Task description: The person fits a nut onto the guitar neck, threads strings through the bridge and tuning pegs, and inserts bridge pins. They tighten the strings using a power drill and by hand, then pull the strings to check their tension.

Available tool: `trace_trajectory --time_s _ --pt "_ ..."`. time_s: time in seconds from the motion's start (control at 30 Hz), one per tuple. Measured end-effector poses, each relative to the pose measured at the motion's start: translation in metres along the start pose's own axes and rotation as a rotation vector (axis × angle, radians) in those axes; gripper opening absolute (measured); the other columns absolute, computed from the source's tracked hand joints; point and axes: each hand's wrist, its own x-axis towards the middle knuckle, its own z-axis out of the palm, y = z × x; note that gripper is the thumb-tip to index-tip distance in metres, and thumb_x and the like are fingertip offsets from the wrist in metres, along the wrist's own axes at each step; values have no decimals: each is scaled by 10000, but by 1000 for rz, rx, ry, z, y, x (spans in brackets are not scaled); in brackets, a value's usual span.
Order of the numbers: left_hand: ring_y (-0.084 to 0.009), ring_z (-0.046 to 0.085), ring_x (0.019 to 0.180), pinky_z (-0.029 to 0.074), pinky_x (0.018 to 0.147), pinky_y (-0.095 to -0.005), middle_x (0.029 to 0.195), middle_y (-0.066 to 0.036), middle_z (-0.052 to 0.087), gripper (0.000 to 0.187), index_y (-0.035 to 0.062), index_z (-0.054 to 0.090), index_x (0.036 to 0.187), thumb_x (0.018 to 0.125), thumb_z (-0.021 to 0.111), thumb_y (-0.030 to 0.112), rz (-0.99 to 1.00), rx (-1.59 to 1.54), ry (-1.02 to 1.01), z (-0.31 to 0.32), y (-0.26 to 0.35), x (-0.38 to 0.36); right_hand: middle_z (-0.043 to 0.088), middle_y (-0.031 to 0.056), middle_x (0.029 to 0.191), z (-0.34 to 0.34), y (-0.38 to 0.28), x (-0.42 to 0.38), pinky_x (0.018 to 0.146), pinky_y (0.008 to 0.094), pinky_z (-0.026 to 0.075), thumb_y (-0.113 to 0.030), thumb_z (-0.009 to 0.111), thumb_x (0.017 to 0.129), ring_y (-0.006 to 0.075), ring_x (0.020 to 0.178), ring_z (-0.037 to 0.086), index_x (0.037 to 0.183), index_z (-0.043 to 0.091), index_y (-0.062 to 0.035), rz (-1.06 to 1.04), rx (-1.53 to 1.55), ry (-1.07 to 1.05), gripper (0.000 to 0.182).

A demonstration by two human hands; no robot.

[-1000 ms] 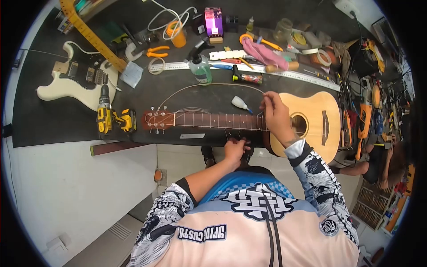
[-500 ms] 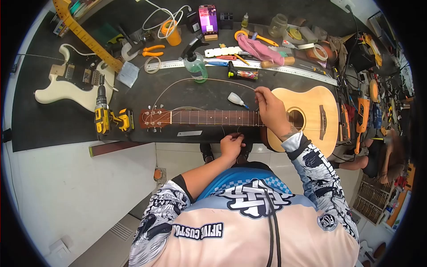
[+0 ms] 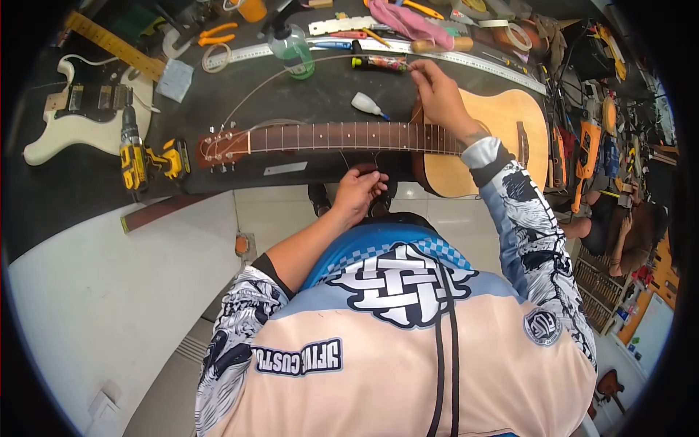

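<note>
An acoustic guitar [image 3: 502,116] with a pale top lies on the dark bench, its headstock [image 3: 224,146] to the left. My right hand [image 3: 443,98] is above where the neck meets the body, thumb and fingers pinching a thin guitar string [image 3: 291,69] that arcs back to the headstock. My left hand [image 3: 360,193] is closed just below the neck [image 3: 328,137], at the bench's front edge. Thin string ends run down from the neck to its fingers. A small white bottle [image 3: 368,105] with a blue tip lies behind the neck.
A yellow cordless drill [image 3: 135,164] and a white electric guitar [image 3: 54,138] are on the left. Behind stand a green spray bottle [image 3: 293,54] and a long ruler [image 3: 466,62]. A metal strip [image 3: 285,168] lies before the neck. Another person [image 3: 630,233] sits at right.
The view has tilted, so the bench sits higher in the picture. My right hand has moved slightly away from the neck with the string. My left hand stays below the neck.
</note>
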Motion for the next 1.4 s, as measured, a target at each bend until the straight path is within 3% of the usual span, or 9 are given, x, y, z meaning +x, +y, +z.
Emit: trace_trajectory --time_s 0.27,0.37,0.57,0.7,0.97,1.1,1.27,1.4 --pt "-160 680 806 524 738 -286 1046 -141 728 207 36 584 1193 994 642 46 -1 -33 -18 5 12 -6 679 78 777 2 -4 4 638 327 529 -218 613 1046 146 666 667 1212 646 -83 2 -75 -57 216" --pt "-158 673 828 538 782 -295 1059 -142 718 198 36 587 1180 993 650 47 2 -35 -21 6 10 -5 716 137 786 6 -11 -1 667 427 552 -215 612 1034 327 709 721 1185 647 -81 50 6 -76 205" --pt "-164 675 842 554 827 -303 1073 -154 713 246 29 553 1212 995 667 48 1 -55 -28 7 8 -5 731 208 836 8 -16 -4 699 538 558 -220 576 1025 449 777 707 1163 639 -98 -107 -322 -83 194" --pt "-170 687 871 557 838 -307 1080 -158 719 294 30 527 1233 991 690 65 -3 -31 -40 9 9 -7 725 234 839 18 -18 0 700 575 552 -244 552 1030 470 793 702 1133 637 -104 -95 -491 -29 194" --pt "-178 700 868 564 830 -313 1088 -154 731 202 41 581 1160 998 691 90 -15 -30 -80 7 6 -16 727 240 822 34 -20 12 682 586 553 -280 508 1047 477 769 707 1143 601 -108 -40 -538 102 217" --pt "-172 706 864 558 806 -303 1072 -143 736 185 35 615 1151 1001 694 110 -12 12 -115 9 6 -23 734 230 820 38 -24 14 666 569 558 -288 505 1046 460 758 716 1123 599 -108 24 -597 144 217" --pt "-154 710 874 542 762 -274 1057 -119 737 208 37 625 1151 1002 705 158 -55 124 12 18 12 -23 727 208 751 43 -33 2 649 543 564 -292 519 1033 447 697 715 1097 601 -116 19 -611 147 205" --pt "-145 709 865 539 747 -264 1039 -104 735 219 44 609 1150 1010 699 186 -72 118 59 24 9 -22 707 161 665 43 -33 -4 605 490 557 -266 569 1007 387 607 702 1036 613 -116 -74 -634 252 159"
